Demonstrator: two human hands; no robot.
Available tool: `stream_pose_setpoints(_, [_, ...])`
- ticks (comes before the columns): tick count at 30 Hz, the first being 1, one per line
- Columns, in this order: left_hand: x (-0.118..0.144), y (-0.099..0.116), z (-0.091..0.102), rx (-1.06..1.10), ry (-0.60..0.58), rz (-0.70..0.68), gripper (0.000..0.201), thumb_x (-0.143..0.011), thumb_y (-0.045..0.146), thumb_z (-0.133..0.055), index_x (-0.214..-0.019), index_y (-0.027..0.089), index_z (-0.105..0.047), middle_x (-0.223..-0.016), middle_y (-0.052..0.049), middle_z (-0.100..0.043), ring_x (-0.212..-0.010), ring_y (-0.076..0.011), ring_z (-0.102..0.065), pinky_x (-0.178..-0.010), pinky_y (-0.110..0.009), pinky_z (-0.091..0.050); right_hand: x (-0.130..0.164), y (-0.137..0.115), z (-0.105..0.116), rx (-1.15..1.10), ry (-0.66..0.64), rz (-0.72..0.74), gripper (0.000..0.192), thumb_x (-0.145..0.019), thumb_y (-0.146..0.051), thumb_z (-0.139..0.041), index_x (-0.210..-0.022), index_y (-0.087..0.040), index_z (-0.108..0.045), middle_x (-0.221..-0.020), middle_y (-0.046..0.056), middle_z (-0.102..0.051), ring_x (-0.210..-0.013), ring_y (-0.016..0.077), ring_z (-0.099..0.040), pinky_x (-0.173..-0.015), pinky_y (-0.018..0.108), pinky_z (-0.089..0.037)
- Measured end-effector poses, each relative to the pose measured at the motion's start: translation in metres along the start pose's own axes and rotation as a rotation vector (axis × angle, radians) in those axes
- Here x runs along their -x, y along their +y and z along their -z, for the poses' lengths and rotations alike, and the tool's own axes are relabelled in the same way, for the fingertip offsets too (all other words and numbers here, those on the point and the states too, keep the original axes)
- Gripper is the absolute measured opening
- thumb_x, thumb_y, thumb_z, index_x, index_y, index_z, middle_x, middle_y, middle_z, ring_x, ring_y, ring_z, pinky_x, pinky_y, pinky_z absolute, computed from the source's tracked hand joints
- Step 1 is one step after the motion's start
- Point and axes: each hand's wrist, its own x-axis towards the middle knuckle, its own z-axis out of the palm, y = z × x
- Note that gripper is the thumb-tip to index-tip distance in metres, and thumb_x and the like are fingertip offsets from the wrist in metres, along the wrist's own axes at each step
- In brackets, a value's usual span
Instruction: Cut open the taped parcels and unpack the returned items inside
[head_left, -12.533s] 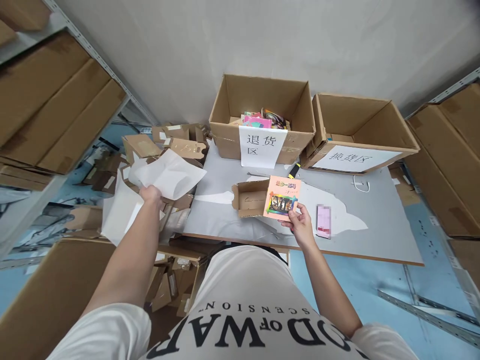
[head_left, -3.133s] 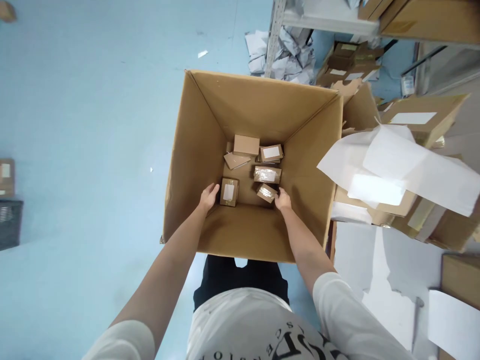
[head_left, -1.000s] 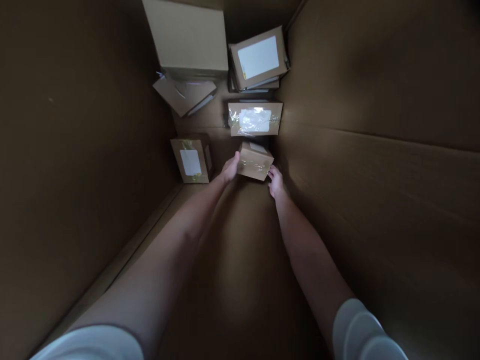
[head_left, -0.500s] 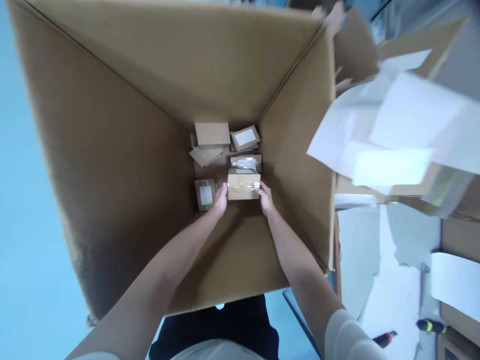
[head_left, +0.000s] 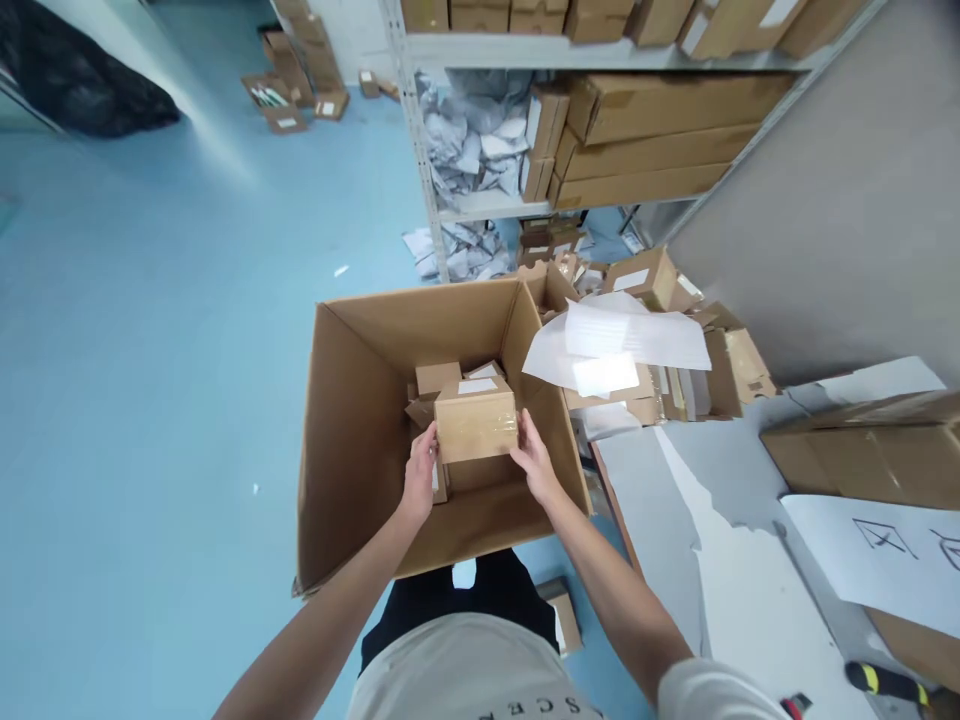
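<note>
- The left hand (head_left: 420, 478) presses against the left end of a small taped parcel (head_left: 475, 424), its fingers (head_left: 429, 447) curled up along that side and the palm flat to the cardboard.
- The right hand (head_left: 532, 462) clamps the parcel's right end, its fingers (head_left: 523, 432) spread a little and bent round the near right corner.
- The parcel is held level between the two hands, above the open mouth of a large carton (head_left: 352, 430) and toward the carton's near wall; clear tape runs round it and a white label lies on top.
- More small boxes (head_left: 438, 377) lie at the bottom of the carton, toward its far right corner.
- The carton stands on the blue floor (head_left: 150, 350), just beside the left edge of a grey table (head_left: 720, 560).
- White paper sheets (head_left: 615, 345) rest on flattened boxes at the table's far left corner.
- A metal shelf unit (head_left: 570, 110) with long cartons stands well beyond.
</note>
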Motion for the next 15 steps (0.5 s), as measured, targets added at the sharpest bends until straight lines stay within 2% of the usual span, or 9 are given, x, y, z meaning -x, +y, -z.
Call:
stream_pose_setpoints(4, [0.033, 0.044, -0.001, -0.019, -0.136, -0.247, 0.071, -0.082, 0.069, -0.045, -0.139, 0.028, -0.044, -0.148, -0.007, -0.032, -0.138, -0.029, -0.033, -0.113, -0.043, -0.032, 0.046, -0.049, -0.007, 0.027, 0.047, 0.144, 0.077, -0.08, -0.059, -0.058, -0.146, -0.028, -0.033, -0.152, 0.006, -0.03, -0.14, 0.0279, -0.028, -0.114, 0.047, -0.026])
stream_pose_setpoints(7, [0.051, 0.066, -0.002, 0.002, -0.227, -0.334, 0.077, -0.078, 0.073, -0.047, -0.141, 0.029, -0.041, -0.155, -0.004, -0.024, -0.143, -0.0304, -0.02, -0.116, -0.044, -0.026, 0.085, -0.074, -0.017, 0.096, 0.11, 0.205, 0.082, -0.079, -0.064, -0.055, -0.148, -0.026, -0.031, -0.151, 0.009, -0.027, -0.139, 0.0293, -0.029, -0.112, 0.046, -0.031])
stream_pose_setpoints(9, [0.06, 0.074, -0.001, 0.04, -0.322, -0.319, 0.084, -0.075, 0.075, -0.048, -0.144, 0.027, -0.038, -0.156, -0.005, -0.025, -0.144, -0.0314, -0.018, -0.116, -0.045, -0.024, 0.112, -0.08, -0.025, 0.121, 0.162, 0.224, 0.085, -0.079, -0.066, -0.052, -0.149, -0.026, -0.026, -0.151, 0.01, -0.025, -0.138, 0.0298, -0.03, -0.111, 0.046, -0.033])
stream_pose_setpoints(11, [0.068, 0.077, -0.001, 0.072, -0.432, -0.261, 0.091, -0.073, 0.077, -0.05, -0.146, 0.025, -0.034, -0.155, -0.007, -0.028, -0.142, -0.0329, -0.023, -0.116, -0.046, -0.025, 0.14, -0.08, -0.031, 0.153, 0.238, 0.234, 0.087, -0.079, -0.067, -0.051, -0.15, -0.026, -0.022, -0.15, 0.01, -0.024, -0.138, 0.0302, -0.029, -0.11, 0.047, -0.033])
stream_pose_setpoints(15, [0.085, 0.073, -0.011, 0.091, -0.635, -0.22, 0.092, -0.074, 0.074, -0.051, -0.148, 0.023, -0.03, -0.156, -0.006, -0.025, -0.143, -0.0321, -0.019, -0.118, -0.044, -0.021, 0.193, -0.072, -0.038, 0.24, 0.419, 0.228, 0.09, -0.079, -0.07, -0.047, -0.151, -0.025, -0.018, -0.149, 0.011, -0.024, -0.14, 0.0305, -0.024, -0.111, 0.048, -0.03])
